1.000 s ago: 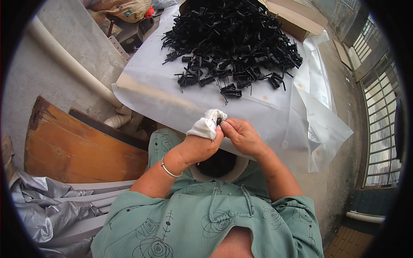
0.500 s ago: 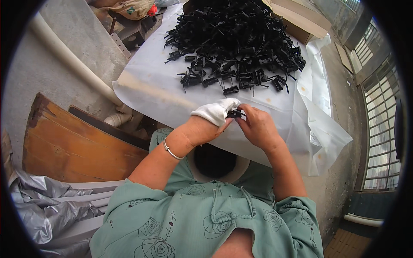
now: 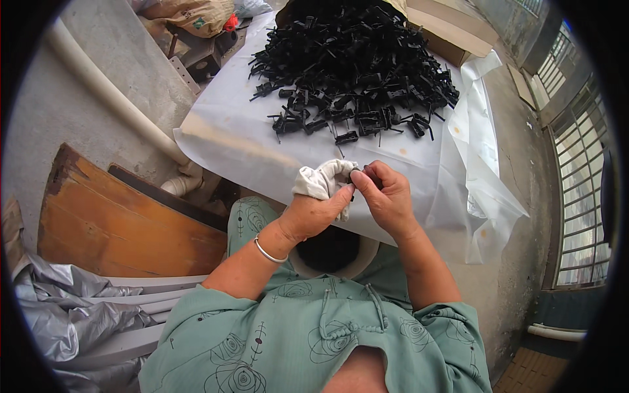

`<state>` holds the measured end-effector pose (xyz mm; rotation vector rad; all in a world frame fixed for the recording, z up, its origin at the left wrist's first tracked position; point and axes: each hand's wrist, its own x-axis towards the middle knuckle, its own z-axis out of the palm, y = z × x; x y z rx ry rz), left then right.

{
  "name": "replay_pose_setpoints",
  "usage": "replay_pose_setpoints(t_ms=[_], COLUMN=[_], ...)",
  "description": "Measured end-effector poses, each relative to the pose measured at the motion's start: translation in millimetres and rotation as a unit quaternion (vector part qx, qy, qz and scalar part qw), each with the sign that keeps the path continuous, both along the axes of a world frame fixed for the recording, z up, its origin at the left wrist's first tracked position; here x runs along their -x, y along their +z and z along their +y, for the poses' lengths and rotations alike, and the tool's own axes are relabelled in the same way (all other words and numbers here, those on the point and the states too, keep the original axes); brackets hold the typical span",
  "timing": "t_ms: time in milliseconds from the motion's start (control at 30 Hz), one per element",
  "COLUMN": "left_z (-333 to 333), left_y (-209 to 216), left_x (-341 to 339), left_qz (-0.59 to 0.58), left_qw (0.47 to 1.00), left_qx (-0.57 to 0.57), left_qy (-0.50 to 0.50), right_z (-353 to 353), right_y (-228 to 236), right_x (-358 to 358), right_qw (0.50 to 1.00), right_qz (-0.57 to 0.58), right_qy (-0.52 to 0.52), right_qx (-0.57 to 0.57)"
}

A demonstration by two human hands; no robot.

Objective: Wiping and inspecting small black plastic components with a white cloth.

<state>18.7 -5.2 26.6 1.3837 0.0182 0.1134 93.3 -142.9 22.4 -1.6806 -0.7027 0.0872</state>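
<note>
My two hands meet just over the near edge of a white-sheeted table. My left hand is closed, its fingers covered by a white cloth or glove and its thumb bare. Between the hands only a dark sliver of a small black plastic part shows; the fingers hide the rest. My right hand is bare, thumb and fingertips pinched together against the left fingertips. Beyond them lies a big heap of similar black plastic parts with thin prongs, a few strays along its near side.
Between my knees sits a round pale-rimmed container with a dark inside. An open cardboard box stands behind the heap. To the left are a brown wooden board and a pale pipe; a barred window is at right.
My left hand has turned and dropped slightly, its thumb now on top. My right fingers have curled in closer, and the black part, plainly visible before, is mostly covered.
</note>
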Motion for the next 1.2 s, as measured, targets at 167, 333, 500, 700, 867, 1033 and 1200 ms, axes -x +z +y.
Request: replay_pose_setpoints(t_ms=[167,333,500,700,867,1033,1200], left_z=[-4.6,-5.0,-4.2,-0.1,9.7,9.8,8.5], left_y=[1.2,-10.3,-4.7,-16.3,-15.3,0.3,6.5], left_x=[1.3,0.4,2.3,3.6,-6.7,-2.8,3.1], left_qz=[-0.023,-0.133,-0.193,-0.13,-0.078,0.011,0.041], left_qw=[0.984,0.915,0.838,0.885,0.979,0.997,0.995], left_qx=[-0.161,-0.359,-0.49,-0.423,-0.167,-0.039,-0.07], left_qy=[0.072,0.124,0.144,0.142,0.091,0.059,-0.051], right_z=[-7.0,0.6,10.7,8.1,-5.4,-8.5,-4.2], right_y=[-3.3,-22.8,-28.3,-26.2,-2.0,-12.9,-4.2], right_x=[3.5,6.7,12.8,9.4,-0.7,-5.3,-3.3], right_qw=[0.995,0.98,0.974,0.977,0.985,0.99,0.99], right_qz=[0.025,0.141,0.197,0.183,-0.014,-0.103,-0.118], right_qy=[0.096,0.137,0.107,0.111,0.064,0.063,0.081], right_qx=[0.002,-0.036,-0.042,-0.002,0.157,0.075,-0.006])
